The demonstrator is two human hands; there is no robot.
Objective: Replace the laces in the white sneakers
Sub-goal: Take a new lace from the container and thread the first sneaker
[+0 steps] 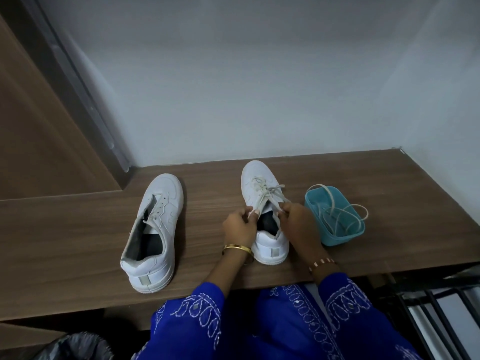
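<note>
Laced white sneaker [262, 203] stands mid-desk, toe toward wall, heel toward person. Grey-white lace [265, 191] criss-crossed through eyelets. Left hand [240, 224] pinches one lace end at collar; right hand [296, 220] pinches other end, fingers curled. Second sneaker [154, 229], unlaced, well apart to left. Teal container [335, 219] just right of laced sneaker, loose white lace [345, 216] draped over rim. Wooden desk [78, 229] against pale wall.

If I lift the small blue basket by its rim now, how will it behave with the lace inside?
The blue basket looks like thin plastic holding only a loose lace, so it is probably light and easy to tip. The lace hangs over the rim in a loop, so it seems floppy and may slide out or catch on something.
</note>
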